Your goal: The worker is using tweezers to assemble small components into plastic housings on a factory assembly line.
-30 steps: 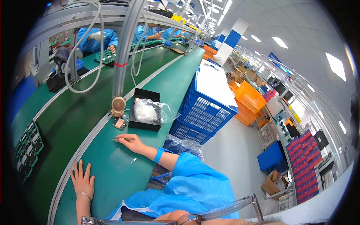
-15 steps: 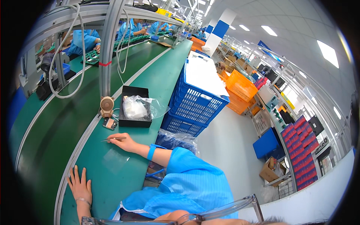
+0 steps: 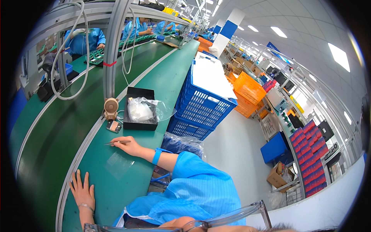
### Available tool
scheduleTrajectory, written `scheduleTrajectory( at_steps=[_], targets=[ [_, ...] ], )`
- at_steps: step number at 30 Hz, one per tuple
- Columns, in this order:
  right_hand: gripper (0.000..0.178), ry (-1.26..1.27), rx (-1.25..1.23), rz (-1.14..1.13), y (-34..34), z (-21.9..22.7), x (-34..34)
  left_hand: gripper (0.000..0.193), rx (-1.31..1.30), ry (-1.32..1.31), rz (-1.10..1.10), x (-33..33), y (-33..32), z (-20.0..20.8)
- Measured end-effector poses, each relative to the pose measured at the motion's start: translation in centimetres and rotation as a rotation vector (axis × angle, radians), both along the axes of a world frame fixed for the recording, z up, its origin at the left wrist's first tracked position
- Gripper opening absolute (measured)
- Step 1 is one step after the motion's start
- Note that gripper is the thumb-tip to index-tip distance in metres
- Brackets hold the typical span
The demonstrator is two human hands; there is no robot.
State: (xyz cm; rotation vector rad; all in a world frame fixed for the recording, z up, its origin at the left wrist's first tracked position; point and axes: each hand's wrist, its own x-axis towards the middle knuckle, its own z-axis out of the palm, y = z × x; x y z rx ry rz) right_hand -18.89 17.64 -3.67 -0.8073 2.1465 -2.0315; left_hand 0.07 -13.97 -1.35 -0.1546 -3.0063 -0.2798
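So, a pair of thin metal tweezers [image 3: 124, 142] is held in the right hand [image 3: 129, 146], grip closed on them between thumb and fingers, with the tips pointed left over the green worktop [image 3: 119, 195]; whether the surface is touched by the tips can't really be told. A blue strap [image 3: 157, 156] is worn on that wrist. Nothing is held by the left hand [image 3: 83, 193], its grip open, fingers spread and laid palm-down near the metal rail [image 3: 80, 154] along the edge. A thin clear plastic piece [image 3: 119, 164], sheet or bag (can't tell which), is laid flat just below the right hand, between it and the left. Farther up, a black open box [image 3: 140, 126] is seen with a white bundle [image 3: 139, 111] in clear wrap inside, some of the plastic draped over its right side. Just left of the box, a round tan device [image 3: 111, 105] is placed, with a small flat block [image 3: 114, 126] right beside it
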Motion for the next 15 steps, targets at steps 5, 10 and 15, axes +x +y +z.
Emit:
scheduleTrajectory(
  at_steps=[5,10,15],
  targets=[
    [0.026,-0.007,0.045,0.025,0.14,-0.13,-0.1,0.058,0.009,0.018,-0.003,0.07,-0.08,-0.31],
    [0.026,-0.021,0.031,0.021,0.29,-0.35,-0.16,0.059,0.001,0.029,-0.006,-0.02,-0.04,-0.45],
    [0.023,-0.017,0.004,-0.001,-0.1,-0.16,0.09,0.059,0.003,0.018,0.007,0.06,-0.07,-0.36]
  ],
)
